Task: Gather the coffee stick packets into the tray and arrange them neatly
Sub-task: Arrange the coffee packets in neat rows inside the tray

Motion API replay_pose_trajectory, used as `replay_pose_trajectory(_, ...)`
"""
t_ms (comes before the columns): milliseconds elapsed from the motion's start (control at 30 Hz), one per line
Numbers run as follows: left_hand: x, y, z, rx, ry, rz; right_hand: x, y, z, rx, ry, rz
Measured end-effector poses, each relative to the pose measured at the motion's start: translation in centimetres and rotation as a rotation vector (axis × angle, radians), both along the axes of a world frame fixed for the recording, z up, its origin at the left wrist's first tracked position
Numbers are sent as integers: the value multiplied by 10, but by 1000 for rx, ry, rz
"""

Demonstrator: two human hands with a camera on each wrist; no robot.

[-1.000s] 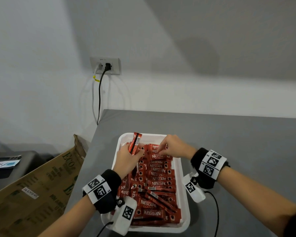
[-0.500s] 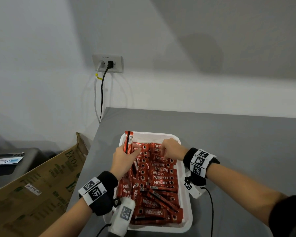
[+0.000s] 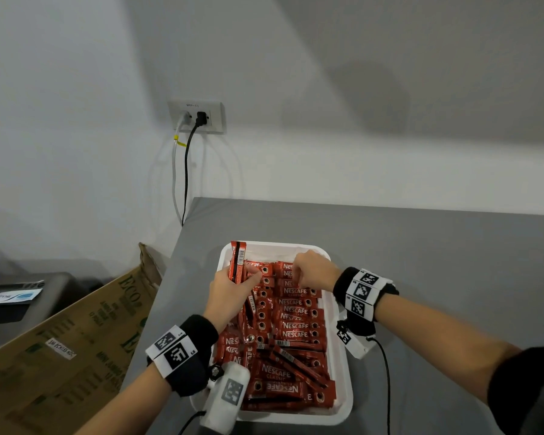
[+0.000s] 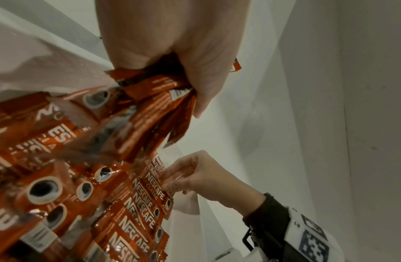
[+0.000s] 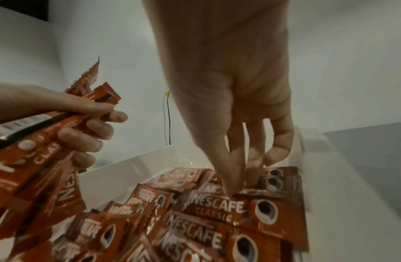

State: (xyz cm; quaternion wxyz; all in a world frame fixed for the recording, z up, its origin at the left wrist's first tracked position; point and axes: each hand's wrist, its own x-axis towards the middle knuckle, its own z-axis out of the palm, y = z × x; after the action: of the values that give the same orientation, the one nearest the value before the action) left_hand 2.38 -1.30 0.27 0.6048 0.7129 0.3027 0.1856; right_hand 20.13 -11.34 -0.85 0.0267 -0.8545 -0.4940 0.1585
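Note:
A white tray on the grey table holds many red coffee stick packets. On its right side they lie in a neat stacked row; near the front several lie askew. My left hand grips a bundle of packets upright over the tray's far left; the bundle fans out below the palm. My right hand reaches into the far right of the tray. Its thumb and fingers pinch the top packet of the row there.
An open cardboard box leans against the table's left edge. A wall socket with two cables hangs above the far left corner. Bare grey table stretches right of the tray. A dark unit with papers sits far left.
The bundle in my left hand has swung from leaning right to upright and shifted toward the tray's far left corner. My right hand stays at the far end of the row.

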Motion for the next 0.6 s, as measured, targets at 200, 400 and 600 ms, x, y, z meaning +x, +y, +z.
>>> replay_pose_trajectory(200, -1, -6, 8, -130, -63, -87, -33, 10, 44, 457, 415, -26)
replay_pose_trajectory(400, 1, -8, 14, -171, -164, -186, -51, 16, 56, 477, 716, 57)
replay_pose_trajectory(600, -3, -2, 20, -335, -172, -199, -37, 11, 61, 625, 791, -68)
